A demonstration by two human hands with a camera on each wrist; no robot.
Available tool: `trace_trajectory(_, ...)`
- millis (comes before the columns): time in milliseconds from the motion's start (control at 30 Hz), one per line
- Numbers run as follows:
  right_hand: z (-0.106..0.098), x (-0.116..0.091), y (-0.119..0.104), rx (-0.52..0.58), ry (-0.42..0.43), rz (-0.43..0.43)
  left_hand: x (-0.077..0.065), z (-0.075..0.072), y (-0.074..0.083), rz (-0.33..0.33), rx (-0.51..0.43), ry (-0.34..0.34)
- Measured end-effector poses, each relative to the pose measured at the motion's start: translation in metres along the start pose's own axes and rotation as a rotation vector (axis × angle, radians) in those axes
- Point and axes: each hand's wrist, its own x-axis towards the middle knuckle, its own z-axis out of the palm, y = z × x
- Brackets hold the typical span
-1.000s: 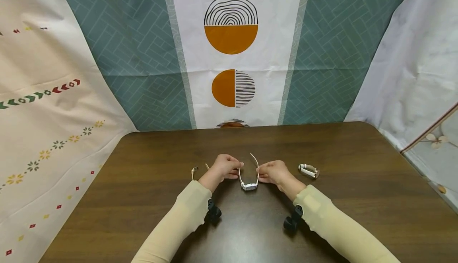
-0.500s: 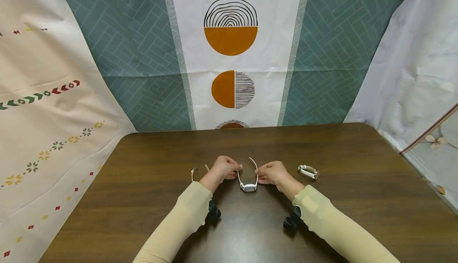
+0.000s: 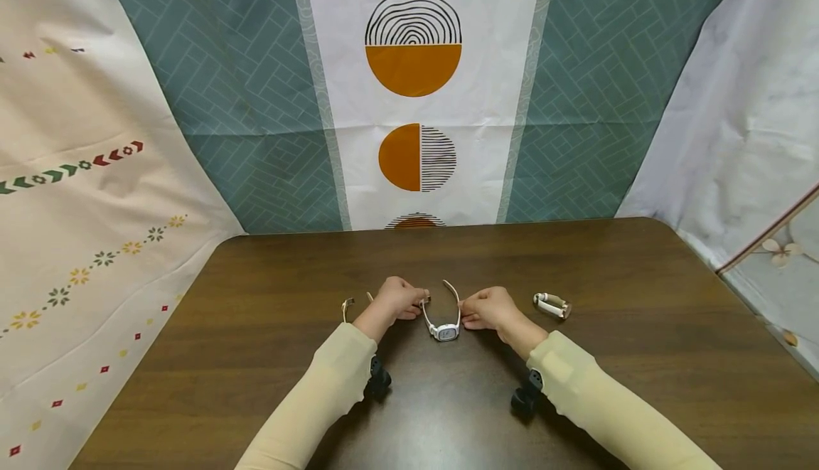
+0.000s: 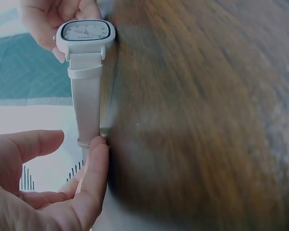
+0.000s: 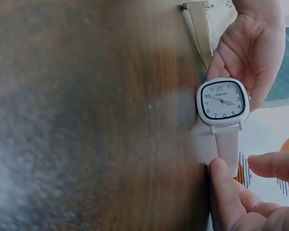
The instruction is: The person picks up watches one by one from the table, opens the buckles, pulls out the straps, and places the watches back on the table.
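Observation:
A white wristwatch with a rounded square dial rests on the table between both hands, its strap ends pointing away from the person. My left hand is at the buckle end of the strap. In the left wrist view its index fingertip touches the strap, while the thumb stands apart. My right hand is beside the other half of the strap. There the index fingertip lies against the strap's edge, with the thumb held away from it.
Left of the left hand is a second watch with a tan strap, partly hidden by the wrist. To the right lies another watch with a white and tan band. All are on a dark brown wooden table, with patterned cloths hanging behind.
My left fingers have shifted slightly left and the buckle end now shows beside them. The watch's dial faces up a little more. My right hand has hardly moved.

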Motion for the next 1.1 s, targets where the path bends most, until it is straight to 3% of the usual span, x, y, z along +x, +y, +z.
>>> trace_trajectory(333,-0.009,-0.005,-0.008,-0.023,-0.030,-0.033,-0.005,-0.004,0.012,0.036,0.053,0.039)
trace_trajectory(600,-0.033,-0.009,-0.028,-0.181,-0.103,-0.062,-0.005,0.002,0.031,0.092,0.095,0.072)
trace_trajectory(933,-0.070,-0.013,-0.044,-0.319,-0.027,-0.046,-0.006,0.040,0.051,0.129,-0.008,-0.076)
trace_trajectory(1100,-0.087,-0.015,-0.045,-0.376,0.026,-0.056,-0.006,0.061,0.059,0.108,-0.131,-0.134)
